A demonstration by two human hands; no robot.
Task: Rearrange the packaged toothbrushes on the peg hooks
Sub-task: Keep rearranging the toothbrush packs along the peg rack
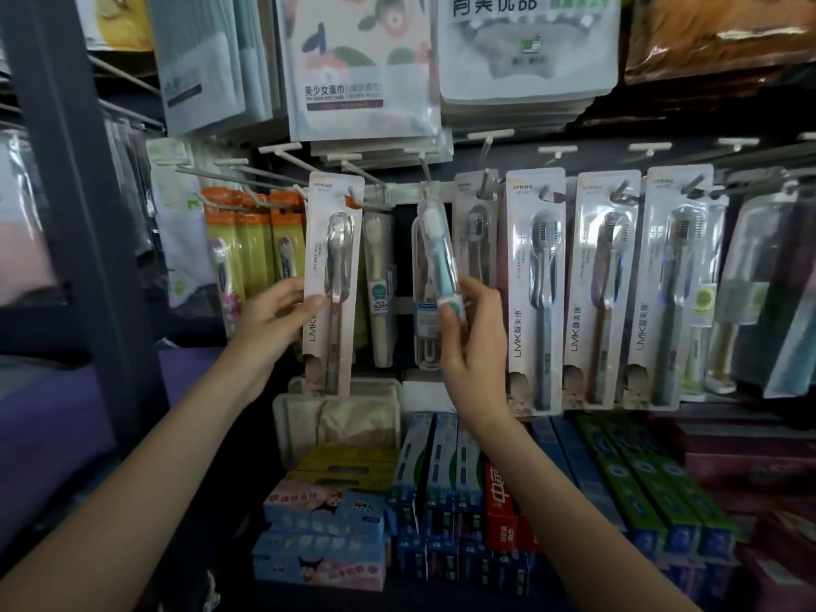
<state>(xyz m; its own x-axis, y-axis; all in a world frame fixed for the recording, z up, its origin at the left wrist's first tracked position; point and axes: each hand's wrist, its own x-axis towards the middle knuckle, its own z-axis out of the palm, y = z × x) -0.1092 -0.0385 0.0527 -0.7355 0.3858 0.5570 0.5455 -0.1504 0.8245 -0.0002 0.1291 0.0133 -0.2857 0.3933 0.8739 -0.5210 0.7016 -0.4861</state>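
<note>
From the head camera, the left hand (282, 318) is closed in a pinch on the left edge of a carded LMK toothbrush pack (332, 280) — thumb across the front, fingers behind; the pack's top sits up at a peg hook (353, 198) above the hand. The right hand (474, 333) grips the lower part of a clear toothbrush case (435, 276), thumb on the front, fingers curled round its right side. Just right of that hand hang three more LMK packs (600, 284) on their hooks. Below both wrists lie toothpaste boxes (441, 492).
</note>
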